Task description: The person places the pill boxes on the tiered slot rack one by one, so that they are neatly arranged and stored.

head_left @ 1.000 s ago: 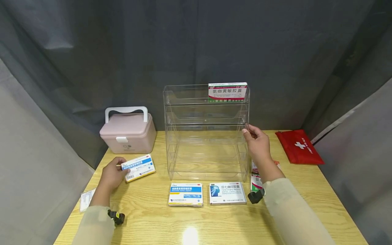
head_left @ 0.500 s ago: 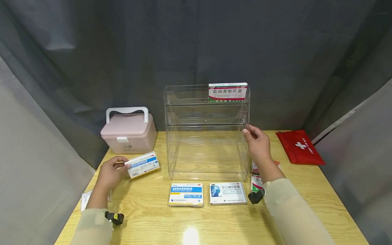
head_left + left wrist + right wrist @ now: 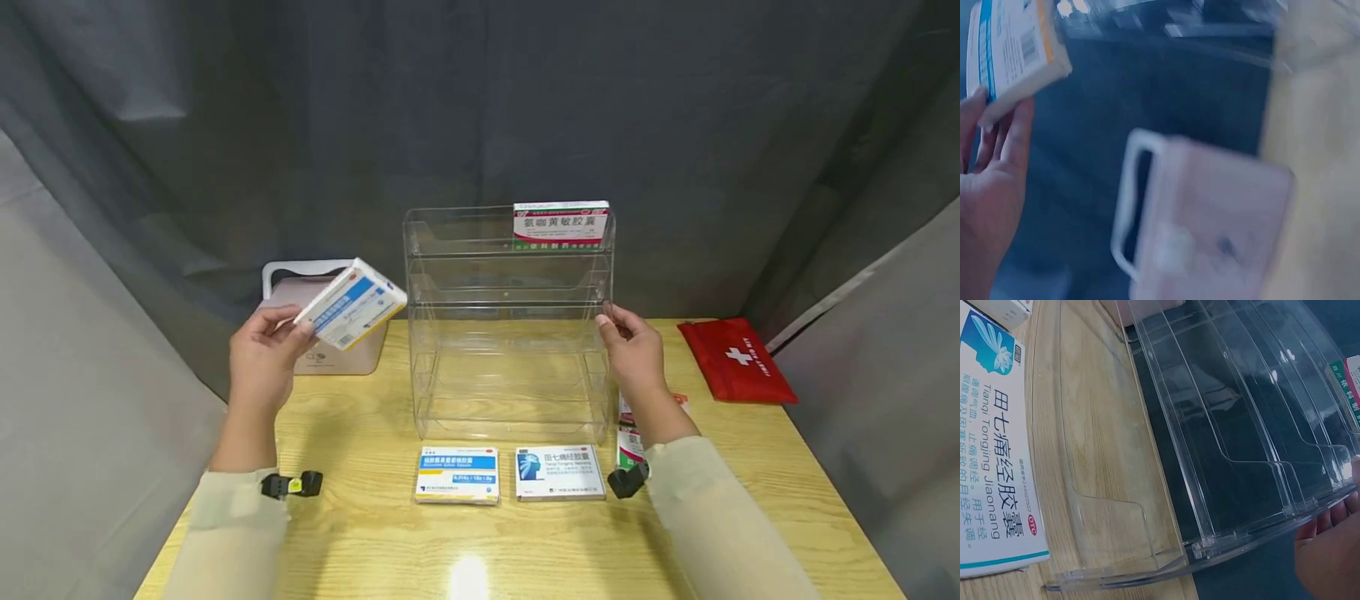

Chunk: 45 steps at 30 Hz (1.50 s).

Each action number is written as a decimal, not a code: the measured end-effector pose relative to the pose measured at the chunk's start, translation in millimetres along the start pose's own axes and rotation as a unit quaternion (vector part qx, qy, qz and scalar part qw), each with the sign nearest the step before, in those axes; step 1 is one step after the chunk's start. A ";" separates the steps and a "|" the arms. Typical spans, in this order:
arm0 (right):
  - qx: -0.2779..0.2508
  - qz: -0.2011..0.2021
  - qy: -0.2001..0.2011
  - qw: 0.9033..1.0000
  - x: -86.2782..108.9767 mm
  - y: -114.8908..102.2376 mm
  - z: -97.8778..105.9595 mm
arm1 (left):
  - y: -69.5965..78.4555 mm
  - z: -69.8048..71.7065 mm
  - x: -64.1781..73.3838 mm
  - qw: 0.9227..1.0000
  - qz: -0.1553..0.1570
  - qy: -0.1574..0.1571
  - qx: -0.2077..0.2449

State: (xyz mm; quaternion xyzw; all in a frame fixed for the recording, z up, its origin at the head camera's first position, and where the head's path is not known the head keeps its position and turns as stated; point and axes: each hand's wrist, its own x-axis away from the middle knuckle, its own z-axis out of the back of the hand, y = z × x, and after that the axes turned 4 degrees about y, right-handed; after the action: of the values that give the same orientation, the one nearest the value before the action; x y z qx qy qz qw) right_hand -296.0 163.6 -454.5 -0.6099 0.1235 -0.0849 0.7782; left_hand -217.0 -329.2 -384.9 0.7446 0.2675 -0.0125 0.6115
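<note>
Carton [image 3: 351, 308], blue and white, held up off the table [image 3: 375, 550] in front of the pink case [image 3: 337, 358]; left hand [image 3: 262, 354] pinches it at its lower-left end, thumb on the printed face, other fingers behind or under; how far they reach round is hidden. Carton lies up and to the right of those fingers; long axis slants from lower left to upper right in the head view; printed face toward the wearer, tilted.

Key relation (judgement): free end of the carton to the left side of the clear rack [image 3: 480, 255]; in the head view the leading corner meets the rack's left edge, about level with its upper tiers; contact or depth gap cannot be told. Left hand is the nearer to the carton, being on it; right hand [image 3: 633, 350] is across the rack, thumb and curled fingers clamped on its right side edge. Slanted carton against roughly level tier lips; I judge that levelling the long axis matters most for any entry; a white-and-red box [image 3: 561, 227] occupies the top tier's right end.
</note>
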 end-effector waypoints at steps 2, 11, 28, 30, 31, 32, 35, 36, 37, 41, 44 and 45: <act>-0.001 -0.003 0.004 1.000 -0.5 1.1 1.8 | 7.7 -28.4 -10.3 0.999 -0.038 -0.001 -0.021; -0.014 -0.002 0.018 1.000 -2.2 4.2 4.7 | 30.8 -141.5 -67.6 0.994 -0.101 -0.030 -0.033; 0.019 0.007 0.002 1.000 -0.8 0.0 -4.0 | 33.5 -190.7 -106.9 0.950 -0.177 -0.048 -0.252; 0.018 0.011 0.007 1.000 -1.2 -1.2 -3.8 | 33.0 -190.4 -107.7 0.946 -0.176 -0.050 -0.267; 0.014 0.015 0.010 1.000 -1.3 -1.9 -3.6 | 33.0 -190.6 -108.3 0.944 -0.175 -0.051 -0.273; 0.014 0.017 0.013 1.000 -1.3 -2.4 -3.2 | 32.8 -190.9 -109.1 0.943 -0.173 -0.054 -0.279; 0.009 0.019 0.018 1.000 -1.2 -3.0 -1.8 | 31.3 -192.0 -112.5 0.937 -0.167 -0.063 -0.299; 0.007 0.019 0.018 1.000 -0.9 -2.8 -1.3 | 30.4 -192.2 -113.7 0.935 -0.164 -0.066 -0.308; 0.008 0.018 0.016 1.000 -0.4 -2.5 -0.8 | 29.2 -192.3 -114.9 0.932 -0.162 -0.071 -0.317; 0.012 0.010 0.011 1.000 1.2 -0.7 -0.1 | 23.6 -190.2 -118.4 0.917 -0.149 -0.093 -0.358; 0.014 0.009 0.010 1.000 1.5 -0.1 -0.6 | 20.5 -188.0 -119.7 0.912 -0.145 -0.106 -0.368; 0.014 0.010 0.011 1.000 1.4 0.0 -0.9 | 20.0 -187.6 -119.8 0.912 -0.146 -0.109 -0.368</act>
State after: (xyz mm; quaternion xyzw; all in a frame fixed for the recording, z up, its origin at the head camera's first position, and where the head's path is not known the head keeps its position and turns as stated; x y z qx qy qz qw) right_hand -295.0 162.4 -454.9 -0.5969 0.1365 -0.0855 0.7860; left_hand -369.2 -205.3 -278.1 0.4140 0.2904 -0.0834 0.8587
